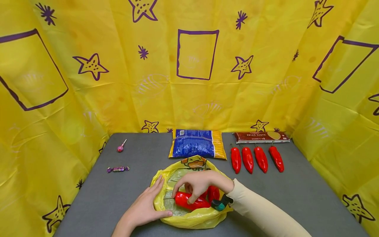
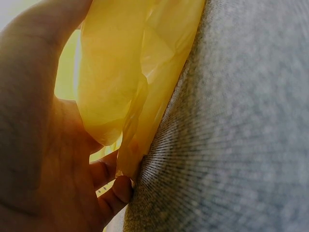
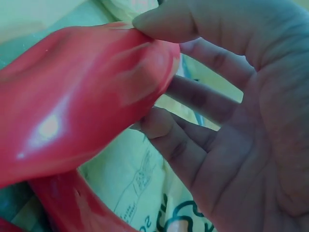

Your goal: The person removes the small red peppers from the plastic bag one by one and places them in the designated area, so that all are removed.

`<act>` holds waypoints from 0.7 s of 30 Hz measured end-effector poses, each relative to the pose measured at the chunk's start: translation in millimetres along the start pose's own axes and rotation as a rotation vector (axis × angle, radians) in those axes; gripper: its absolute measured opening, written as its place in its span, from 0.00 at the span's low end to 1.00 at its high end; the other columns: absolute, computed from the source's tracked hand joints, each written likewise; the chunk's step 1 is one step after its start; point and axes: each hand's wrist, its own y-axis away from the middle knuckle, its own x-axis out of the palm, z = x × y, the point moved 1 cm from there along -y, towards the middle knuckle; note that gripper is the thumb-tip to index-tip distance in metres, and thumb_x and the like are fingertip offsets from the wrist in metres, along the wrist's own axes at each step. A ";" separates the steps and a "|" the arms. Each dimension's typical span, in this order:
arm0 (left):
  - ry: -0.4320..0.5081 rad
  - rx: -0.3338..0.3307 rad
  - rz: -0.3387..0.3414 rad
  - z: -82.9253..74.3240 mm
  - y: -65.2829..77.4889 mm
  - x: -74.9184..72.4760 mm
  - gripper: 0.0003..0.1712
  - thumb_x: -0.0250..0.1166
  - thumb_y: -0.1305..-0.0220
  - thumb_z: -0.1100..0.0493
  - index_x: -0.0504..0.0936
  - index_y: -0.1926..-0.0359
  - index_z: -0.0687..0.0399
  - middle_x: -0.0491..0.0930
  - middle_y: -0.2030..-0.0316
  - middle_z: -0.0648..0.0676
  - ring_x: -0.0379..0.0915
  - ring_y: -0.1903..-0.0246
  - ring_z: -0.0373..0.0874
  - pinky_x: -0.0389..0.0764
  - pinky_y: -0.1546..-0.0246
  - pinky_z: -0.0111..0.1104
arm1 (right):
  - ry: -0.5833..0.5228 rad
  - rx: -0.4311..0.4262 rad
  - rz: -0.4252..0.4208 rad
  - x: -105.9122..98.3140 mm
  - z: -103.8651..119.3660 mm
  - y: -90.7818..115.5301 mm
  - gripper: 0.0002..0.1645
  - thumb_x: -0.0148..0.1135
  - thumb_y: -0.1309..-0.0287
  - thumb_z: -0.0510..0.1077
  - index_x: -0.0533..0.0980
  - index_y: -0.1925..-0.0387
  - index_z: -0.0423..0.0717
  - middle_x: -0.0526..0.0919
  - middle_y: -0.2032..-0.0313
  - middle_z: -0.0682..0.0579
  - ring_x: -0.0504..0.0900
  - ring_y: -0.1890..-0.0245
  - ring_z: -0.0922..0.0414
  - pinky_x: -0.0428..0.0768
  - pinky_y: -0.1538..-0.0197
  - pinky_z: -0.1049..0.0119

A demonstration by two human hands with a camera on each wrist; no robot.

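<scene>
Your right hand (image 1: 201,182) is down in the mouth of the yellow plastic bag (image 1: 201,222), lower centre of the head view, pinching a shiny red chili pepper (image 1: 193,206). That grip is clenched on the pepper's thick stem end, thumb on one side, fingertips on the other; stem points left, body slants off toward lower right under your palm. Likely you took that end because it's the one facing your fingers. Can't tell whether the pepper is off the bag's floor. Another red pepper (image 1: 214,193) sits just right of it, partly hidden. Your left hand (image 1: 146,205) isn't clamped on anything: fingers lie fairly straight along the bag's left side, thumb over the near rim, probably to steady the floppy plastic and keep the mouth wide. Four more red peppers (image 1: 247,160) lie side by side at right on the table (image 1: 299,191), in front of the Primo Gusto spaghetti pack (image 1: 262,137); lined up like that, each looks easy to pick singly. Blue-and-yellow packet (image 1: 193,144) lies behind the bag; lollipop (image 1: 120,148) and purple-wrapped candy (image 1: 117,169), left.
</scene>
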 end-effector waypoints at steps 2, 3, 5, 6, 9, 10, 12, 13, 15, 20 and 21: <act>-0.003 0.003 -0.004 0.2 0.4 0.3 0.72 0.75 0.52 0.20 0.57 0.16 0.52 0.48 0.15 0.52 0.60 0.24 0.62 0.69 0.31 0.65 | 0.011 -0.006 -0.026 -0.8 -1.0 2.5 0.31 0.76 0.41 0.36 0.81 0.37 0.51 0.84 0.56 0.58 0.77 0.71 0.69 0.82 0.63 0.76; -0.004 0.005 -0.007 0.3 0.6 0.4 0.72 0.75 0.52 0.21 0.57 0.16 0.52 0.48 0.15 0.52 0.60 0.24 0.62 0.69 0.31 0.65 | 0.014 -0.010 -0.040 -1.2 -1.5 4.0 0.31 0.76 0.42 0.36 0.81 0.36 0.52 0.84 0.56 0.58 0.77 0.71 0.69 0.82 0.62 0.76; -0.004 0.011 -0.012 0.6 0.9 0.8 0.72 0.75 0.52 0.21 0.58 0.16 0.52 0.49 0.15 0.52 0.60 0.24 0.63 0.68 0.31 0.65 | 0.008 -0.019 -0.061 -2.3 -2.2 7.1 0.31 0.75 0.42 0.36 0.81 0.36 0.52 0.84 0.56 0.57 0.76 0.71 0.69 0.82 0.63 0.76; -0.004 0.014 -0.014 0.8 1.1 1.1 0.72 0.75 0.51 0.21 0.58 0.16 0.52 0.49 0.15 0.52 0.60 0.24 0.63 0.68 0.31 0.65 | 0.003 -0.024 -0.074 -3.1 -2.4 9.0 0.31 0.75 0.42 0.36 0.81 0.36 0.52 0.83 0.54 0.58 0.77 0.70 0.70 0.82 0.62 0.76; -0.002 0.025 -0.022 1.5 1.6 1.2 0.72 0.76 0.52 0.21 0.58 0.16 0.52 0.49 0.15 0.52 0.59 0.24 0.64 0.68 0.30 0.65 | -0.015 -0.042 -0.122 -7.8 -0.8 15.1 0.31 0.74 0.42 0.35 0.80 0.36 0.50 0.84 0.54 0.55 0.76 0.70 0.70 0.82 0.63 0.75; -0.001 0.028 -0.023 1.7 1.6 1.3 0.72 0.76 0.52 0.22 0.58 0.16 0.52 0.49 0.15 0.53 0.60 0.24 0.64 0.68 0.30 0.65 | -0.022 -0.046 -0.141 -9.6 -0.2 17.4 0.31 0.74 0.42 0.35 0.80 0.36 0.49 0.83 0.55 0.53 0.75 0.72 0.70 0.81 0.64 0.75; 0.001 0.030 -0.026 2.0 1.6 1.1 0.72 0.76 0.52 0.22 0.58 0.16 0.52 0.49 0.15 0.53 0.60 0.24 0.63 0.68 0.30 0.65 | -0.028 -0.048 -0.186 -13.6 1.4 22.1 0.31 0.74 0.42 0.35 0.80 0.37 0.48 0.83 0.56 0.52 0.73 0.74 0.70 0.80 0.66 0.75; 0.002 0.030 -0.027 2.0 1.5 1.0 0.72 0.76 0.52 0.22 0.57 0.16 0.53 0.49 0.15 0.53 0.60 0.24 0.63 0.68 0.30 0.64 | -0.025 -0.043 -0.213 -15.5 2.0 24.3 0.31 0.73 0.43 0.35 0.80 0.37 0.49 0.83 0.56 0.53 0.73 0.74 0.70 0.80 0.66 0.75; 0.002 0.032 -0.029 1.9 1.6 0.8 0.72 0.76 0.52 0.22 0.57 0.16 0.53 0.49 0.15 0.53 0.61 0.24 0.63 0.68 0.30 0.64 | -0.023 -0.026 -0.272 -18.7 2.4 28.8 0.31 0.73 0.44 0.35 0.81 0.37 0.50 0.83 0.58 0.55 0.73 0.75 0.70 0.79 0.67 0.75; 0.001 0.050 -0.036 -0.5 2.9 0.6 0.72 0.76 0.51 0.23 0.57 0.16 0.54 0.49 0.15 0.54 0.59 0.24 0.66 0.66 0.30 0.65 | -0.055 0.003 -0.407 -22.4 1.7 39.1 0.31 0.71 0.44 0.35 0.81 0.37 0.47 0.82 0.61 0.54 0.74 0.75 0.69 0.80 0.67 0.73; 0.001 0.056 -0.038 -1.2 3.2 0.5 0.71 0.76 0.50 0.23 0.57 0.16 0.55 0.50 0.16 0.55 0.59 0.24 0.67 0.66 0.30 0.65 | -0.063 0.002 -0.430 -22.5 1.4 41.2 0.31 0.71 0.44 0.36 0.81 0.36 0.46 0.83 0.59 0.54 0.74 0.75 0.69 0.80 0.67 0.73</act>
